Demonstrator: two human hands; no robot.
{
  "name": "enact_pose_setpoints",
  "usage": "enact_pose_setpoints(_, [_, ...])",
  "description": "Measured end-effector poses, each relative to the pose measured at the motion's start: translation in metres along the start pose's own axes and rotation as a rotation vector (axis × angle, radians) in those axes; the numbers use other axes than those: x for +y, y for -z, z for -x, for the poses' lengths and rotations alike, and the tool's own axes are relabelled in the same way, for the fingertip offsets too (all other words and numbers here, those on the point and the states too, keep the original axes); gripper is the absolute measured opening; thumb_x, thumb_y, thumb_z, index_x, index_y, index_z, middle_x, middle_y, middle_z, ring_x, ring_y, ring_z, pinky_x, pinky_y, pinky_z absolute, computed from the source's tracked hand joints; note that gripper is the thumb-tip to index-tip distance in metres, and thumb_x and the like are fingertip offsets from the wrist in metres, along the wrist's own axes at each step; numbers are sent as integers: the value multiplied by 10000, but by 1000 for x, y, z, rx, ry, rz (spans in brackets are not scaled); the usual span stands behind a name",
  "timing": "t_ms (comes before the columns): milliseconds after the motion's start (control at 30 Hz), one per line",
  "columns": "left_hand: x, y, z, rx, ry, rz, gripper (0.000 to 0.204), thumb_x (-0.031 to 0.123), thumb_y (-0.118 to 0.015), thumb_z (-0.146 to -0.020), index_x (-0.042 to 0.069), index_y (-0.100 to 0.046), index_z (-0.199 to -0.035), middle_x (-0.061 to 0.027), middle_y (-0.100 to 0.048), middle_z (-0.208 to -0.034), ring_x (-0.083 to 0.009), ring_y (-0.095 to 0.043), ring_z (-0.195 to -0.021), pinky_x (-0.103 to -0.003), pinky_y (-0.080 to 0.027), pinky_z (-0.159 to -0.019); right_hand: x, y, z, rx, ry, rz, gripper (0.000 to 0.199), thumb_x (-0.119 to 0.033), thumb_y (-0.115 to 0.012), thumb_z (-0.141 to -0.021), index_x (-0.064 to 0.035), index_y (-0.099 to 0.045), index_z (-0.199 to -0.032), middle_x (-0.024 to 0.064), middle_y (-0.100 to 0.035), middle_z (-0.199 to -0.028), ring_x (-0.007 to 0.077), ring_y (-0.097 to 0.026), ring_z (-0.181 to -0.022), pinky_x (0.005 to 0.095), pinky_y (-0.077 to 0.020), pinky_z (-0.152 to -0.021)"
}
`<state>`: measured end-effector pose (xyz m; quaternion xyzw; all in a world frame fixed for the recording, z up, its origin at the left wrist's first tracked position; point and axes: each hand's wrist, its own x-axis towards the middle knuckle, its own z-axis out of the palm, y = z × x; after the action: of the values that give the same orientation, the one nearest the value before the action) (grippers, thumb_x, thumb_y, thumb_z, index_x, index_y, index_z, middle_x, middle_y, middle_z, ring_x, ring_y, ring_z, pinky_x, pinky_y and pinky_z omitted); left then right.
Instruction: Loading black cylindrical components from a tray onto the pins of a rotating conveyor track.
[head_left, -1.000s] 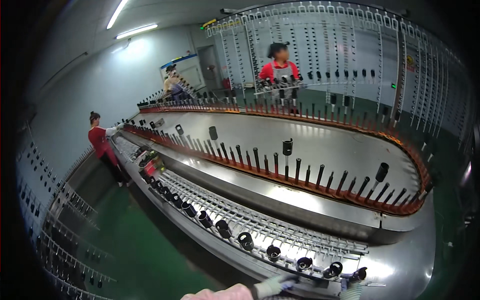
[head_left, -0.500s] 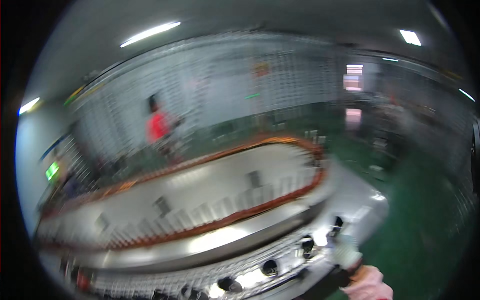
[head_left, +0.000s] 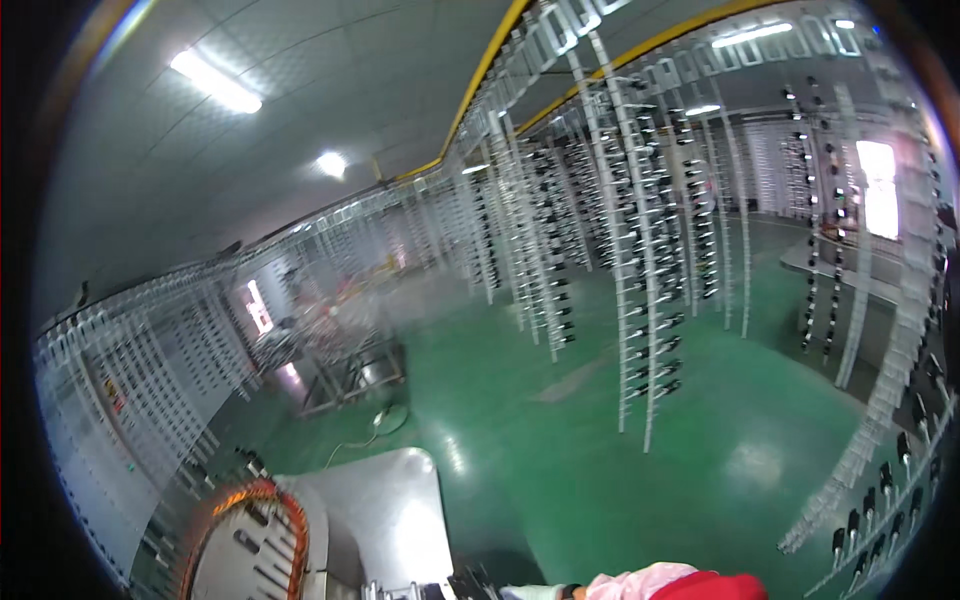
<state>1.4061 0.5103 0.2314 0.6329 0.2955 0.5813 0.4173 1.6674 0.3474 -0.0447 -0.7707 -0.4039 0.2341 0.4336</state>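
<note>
My right hand (head_left: 535, 592), in a white glove, is at the bottom edge and mostly cut off. A pale pink cuff and red sleeve (head_left: 700, 586) reach in behind it from the right. Its fingers are not clear enough to show whether they grip anything. Close to the hand, at its left, are small dark and silvery pieces (head_left: 465, 582), blurred and partly outside the picture. Beyond them lies the bare corner of a metal table (head_left: 385, 490). My left hand is out of view.
A rounded track with a glowing orange-red rim (head_left: 298, 525) stands at lower left. Tall strips with dark pieces (head_left: 640, 260) hang from an overhead rail above the green floor (head_left: 500, 430). A slanting strip of black-topped pieces (head_left: 885, 500) is close at right. A metal-framed cart (head_left: 350, 375) stands farther back.
My view has swung right, away from the long oval track and the person in red, toward the hanging strips. My right hand now shows lower and further left in the picture.
</note>
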Motion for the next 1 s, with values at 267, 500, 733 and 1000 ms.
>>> enact_pose_setpoints(267, [23, -117, 95, -489, -19, 313, 449, 454, -379, -933, 47, -502, -1079, -93, -549, -866, -163, -524, -673, -275, -472, -551, 47, 88, 152, 969, -44, -245, 304, -176, -505, -908, -38, -522, -1179, 113, -616, -976, 153, -582, -710, 296, -491, -660])
enact_pose_setpoints(500, [36, -226, 208, -1028, 409, 523, 377, 375, -396, -962, 37, -561, -937, -22, -532, -679, -78, -472, -532, -212, -401, -457, 2, 155, 234, 1315, 258, -467, 273, -87, -504, -916, -1, -526, -1174, 95, -628, -970, 140, -588, -736, 249, -486, -660])
enact_pose_setpoints(733, [153, -324, 289, -1400, 259, 530, 413, 388, -439, -935, 9, -599, -967, -11, -500, -618, -93, -451, -493, -246, -456, -504, -5, 210, 332, 1481, 418, -302, 259, -5, -480, -902, 24, -524, -1156, 118, -619, -984, 171, -613, -752, 265, -496, -680])
enact_pose_setpoints(1000, [290, -497, 325, -1334, 11, 643, 545, 554, -471, -876, 29, -616, -859, 11, -440, -540, -104, -403, -418, -265, -395, -417, 3, 249, 446, 1559, 398, 144, 271, -40, -523, -868, 18, -541, -1132, 140, -613, -1031, 236, -625, -844, 314, -489, -750])
